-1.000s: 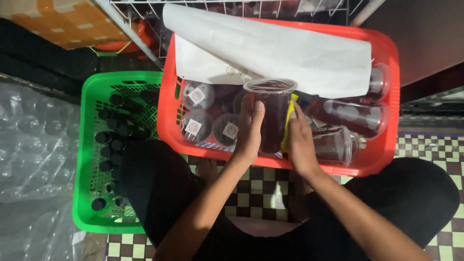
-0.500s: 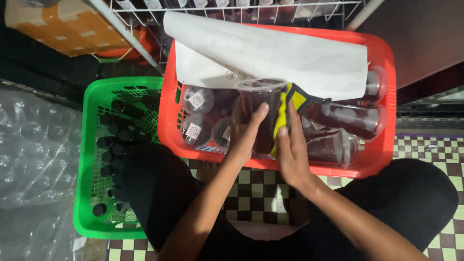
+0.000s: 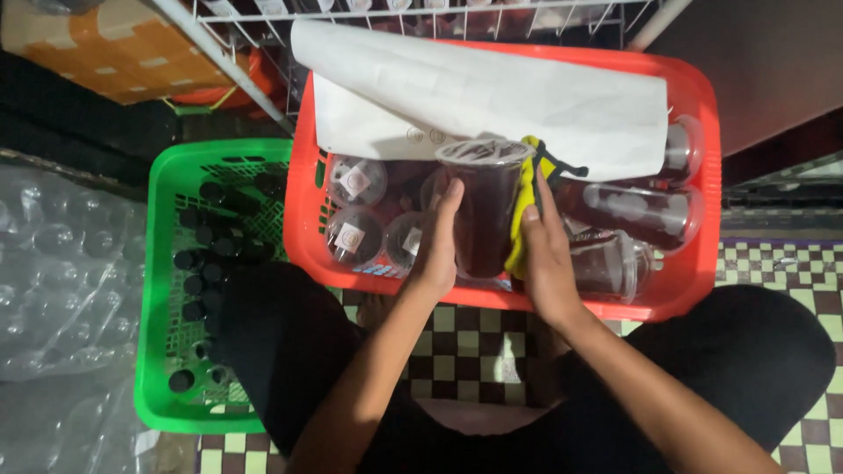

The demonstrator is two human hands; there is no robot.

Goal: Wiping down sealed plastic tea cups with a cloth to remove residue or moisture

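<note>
**Cup of dark drink held w/ cloth over red basket**

Both hands hold one clear plastic cup (image 3: 481, 206) of dark liquid, sealed on top w/ a film lid, raised just above the front half of the red basket (image 3: 694, 290). Cup is roughly upright, tilted a bit toward the camera.

Left hand (image 3: 436, 241): fingers mostly straight, palm flat against the cup's left side, thumb up near the rim. Not curled shut, more a press from the side.

Right hand (image 3: 546, 250): fingers extended, pressing a yellow cloth (image 3: 524, 202) against the cup's right side. Cloth sits between palm and cup, has a black trim/loop poking out at the top near the fingertips. So the cup is pinched between the two open palms.

Inside the red basket: more sealed cups (image 3: 356, 211) standing at left w/ round stickers on their lids, others lying on their sides at right (image 3: 637, 211), same dark liquid. A big white paper sheet (image 3: 492, 88) drapes across the back of the basket, covering whatever is under it.

Left of it, touching or nearly so: green basket (image 3: 162, 290) w/ many small dark bottles (image 3: 206, 263), caps up. Further left, clear plastic wrap (image 3: 53, 290). Behind the baskets a white wire rack (image 3: 413, 13) and a cardboard box (image 3: 97, 48). Floor is checkered tile (image 3: 474, 342); person sits w/ knees in dark clothing on either side.
</note>
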